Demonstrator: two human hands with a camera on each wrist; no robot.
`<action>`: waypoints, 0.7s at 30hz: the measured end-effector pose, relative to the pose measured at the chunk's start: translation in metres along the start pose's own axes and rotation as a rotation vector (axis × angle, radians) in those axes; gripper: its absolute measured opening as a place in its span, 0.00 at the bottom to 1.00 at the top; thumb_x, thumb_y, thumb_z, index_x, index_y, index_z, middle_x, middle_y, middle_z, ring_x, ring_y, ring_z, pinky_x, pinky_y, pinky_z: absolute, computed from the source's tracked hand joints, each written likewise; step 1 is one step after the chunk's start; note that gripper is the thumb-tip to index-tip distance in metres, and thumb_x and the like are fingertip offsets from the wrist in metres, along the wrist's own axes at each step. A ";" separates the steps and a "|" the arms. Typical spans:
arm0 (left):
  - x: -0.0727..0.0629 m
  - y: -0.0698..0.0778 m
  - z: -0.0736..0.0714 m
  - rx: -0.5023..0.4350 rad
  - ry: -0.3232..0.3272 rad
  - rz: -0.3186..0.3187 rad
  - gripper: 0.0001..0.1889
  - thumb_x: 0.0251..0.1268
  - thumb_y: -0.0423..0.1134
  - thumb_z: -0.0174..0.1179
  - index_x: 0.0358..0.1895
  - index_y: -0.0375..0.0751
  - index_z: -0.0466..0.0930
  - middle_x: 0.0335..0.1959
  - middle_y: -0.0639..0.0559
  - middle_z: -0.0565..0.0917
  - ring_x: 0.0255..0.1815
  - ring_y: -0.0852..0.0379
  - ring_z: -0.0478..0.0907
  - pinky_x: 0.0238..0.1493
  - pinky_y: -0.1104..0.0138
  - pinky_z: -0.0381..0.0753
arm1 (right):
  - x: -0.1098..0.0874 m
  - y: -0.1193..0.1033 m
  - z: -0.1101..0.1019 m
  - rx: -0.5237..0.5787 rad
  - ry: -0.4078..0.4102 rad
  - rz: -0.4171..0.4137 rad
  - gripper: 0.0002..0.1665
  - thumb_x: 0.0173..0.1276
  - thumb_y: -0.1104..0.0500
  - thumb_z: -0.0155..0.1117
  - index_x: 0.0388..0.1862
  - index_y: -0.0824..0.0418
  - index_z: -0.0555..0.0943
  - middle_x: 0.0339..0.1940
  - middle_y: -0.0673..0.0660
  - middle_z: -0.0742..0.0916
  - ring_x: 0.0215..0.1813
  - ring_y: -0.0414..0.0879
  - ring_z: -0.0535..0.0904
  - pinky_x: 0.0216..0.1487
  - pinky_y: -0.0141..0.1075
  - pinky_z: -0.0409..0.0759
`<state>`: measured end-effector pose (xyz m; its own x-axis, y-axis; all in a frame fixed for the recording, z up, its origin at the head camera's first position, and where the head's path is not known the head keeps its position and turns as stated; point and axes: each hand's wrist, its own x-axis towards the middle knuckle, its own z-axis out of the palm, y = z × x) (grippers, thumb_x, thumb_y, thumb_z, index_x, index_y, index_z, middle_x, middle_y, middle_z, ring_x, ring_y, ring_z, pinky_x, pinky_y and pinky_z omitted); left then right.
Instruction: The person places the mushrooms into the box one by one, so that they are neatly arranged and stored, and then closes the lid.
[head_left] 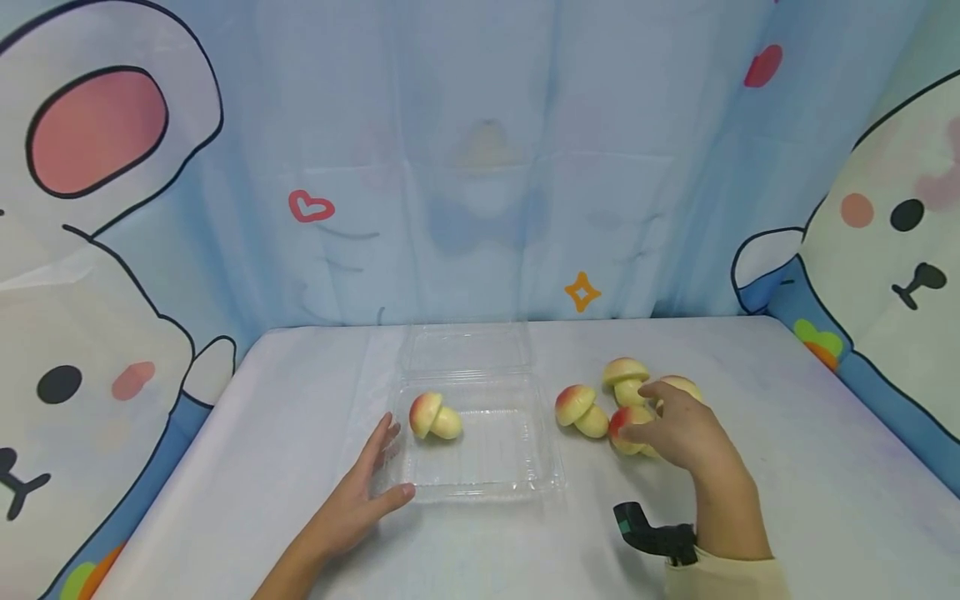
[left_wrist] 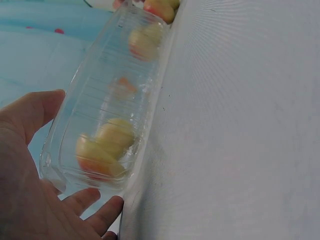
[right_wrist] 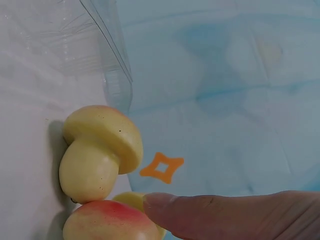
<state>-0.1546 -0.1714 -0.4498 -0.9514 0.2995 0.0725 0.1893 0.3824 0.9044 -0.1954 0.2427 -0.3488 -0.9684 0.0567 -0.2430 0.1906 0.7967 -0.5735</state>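
Resting loose on the left edge of the clear plastic box [head_left: 498, 450], the left hand [head_left: 358, 500] seems to steady it. One toy mushroom [head_left: 426, 414] lies inside, near the far left corner. Four mushrooms [head_left: 575, 406] bunch between the box and the right edge of the table [head_left: 810, 467]. The right hand [head_left: 681, 427] touches the front mushroom [head_left: 626, 419]; I can't tell if it grips. Picking up seems underway; next calls for a snug pinch and lift.

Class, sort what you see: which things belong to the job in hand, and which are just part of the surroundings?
Part of the job:
clear container, lid open
mushroom shape inside it
four mushroom shapes to its right
left hand, beside the container
right hand, at the group of four

Surroundings:
printed curtain
white-covered table
black wrist device
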 end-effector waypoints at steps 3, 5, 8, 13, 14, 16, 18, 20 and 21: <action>0.000 0.000 0.000 0.002 -0.001 0.005 0.50 0.71 0.45 0.65 0.86 0.49 0.39 0.85 0.41 0.54 0.83 0.32 0.55 0.77 0.30 0.49 | 0.001 0.003 0.000 -0.008 -0.012 -0.009 0.48 0.64 0.51 0.72 0.76 0.71 0.64 0.67 0.81 0.73 0.62 0.73 0.72 0.56 0.64 0.78; 0.000 0.000 0.000 0.002 -0.002 0.008 0.50 0.71 0.45 0.65 0.86 0.49 0.39 0.85 0.41 0.54 0.83 0.32 0.55 0.77 0.30 0.49 | 0.001 0.003 0.001 -0.006 -0.021 -0.007 0.47 0.64 0.52 0.72 0.75 0.71 0.64 0.65 0.80 0.74 0.61 0.71 0.73 0.56 0.63 0.78; 0.000 0.000 0.000 0.005 -0.001 0.007 0.50 0.71 0.45 0.65 0.86 0.49 0.39 0.85 0.41 0.54 0.83 0.32 0.55 0.76 0.30 0.50 | 0.002 0.004 0.002 0.000 -0.028 0.004 0.45 0.64 0.55 0.72 0.74 0.72 0.65 0.64 0.80 0.75 0.59 0.70 0.74 0.55 0.62 0.78; 0.000 0.000 -0.001 0.004 -0.001 0.006 0.50 0.71 0.45 0.64 0.86 0.49 0.39 0.85 0.41 0.54 0.83 0.32 0.55 0.76 0.30 0.50 | 0.005 0.007 0.004 0.003 -0.033 0.010 0.43 0.63 0.58 0.72 0.73 0.73 0.66 0.62 0.80 0.76 0.57 0.70 0.75 0.53 0.61 0.79; 0.000 0.000 -0.001 0.004 0.000 0.006 0.50 0.71 0.44 0.64 0.86 0.48 0.39 0.85 0.41 0.54 0.83 0.32 0.55 0.76 0.30 0.50 | 0.005 0.007 0.004 0.004 -0.033 0.007 0.43 0.63 0.59 0.72 0.73 0.73 0.66 0.62 0.80 0.76 0.57 0.70 0.75 0.53 0.60 0.79; 0.000 0.000 -0.001 0.005 -0.001 0.007 0.50 0.71 0.44 0.64 0.86 0.49 0.39 0.85 0.41 0.54 0.83 0.32 0.55 0.76 0.30 0.50 | 0.006 0.008 0.004 0.001 -0.031 0.004 0.43 0.63 0.60 0.72 0.73 0.73 0.66 0.62 0.80 0.76 0.57 0.70 0.75 0.52 0.60 0.79; 0.000 0.000 -0.001 0.005 -0.002 0.008 0.50 0.71 0.44 0.64 0.86 0.49 0.39 0.85 0.41 0.54 0.83 0.32 0.55 0.76 0.30 0.50 | 0.007 0.009 0.004 -0.004 -0.025 0.003 0.43 0.62 0.61 0.71 0.73 0.73 0.67 0.62 0.80 0.76 0.57 0.70 0.75 0.53 0.60 0.79; 0.000 0.000 0.000 0.003 -0.002 0.003 0.50 0.71 0.45 0.64 0.86 0.50 0.39 0.85 0.42 0.53 0.83 0.32 0.55 0.77 0.30 0.49 | 0.008 0.010 0.005 -0.002 -0.022 0.016 0.43 0.61 0.61 0.72 0.73 0.72 0.67 0.63 0.80 0.76 0.57 0.70 0.75 0.53 0.61 0.79; 0.001 0.000 0.000 0.000 -0.003 0.001 0.50 0.71 0.45 0.64 0.86 0.51 0.38 0.85 0.42 0.53 0.83 0.33 0.54 0.77 0.30 0.49 | 0.008 0.011 0.006 0.000 -0.022 0.025 0.43 0.61 0.62 0.72 0.73 0.72 0.67 0.63 0.81 0.75 0.57 0.70 0.75 0.54 0.62 0.79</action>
<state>-0.1552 -0.1715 -0.4498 -0.9505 0.3022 0.0723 0.1904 0.3825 0.9041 -0.2005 0.2485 -0.3620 -0.9594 0.0634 -0.2747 0.2149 0.7951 -0.5672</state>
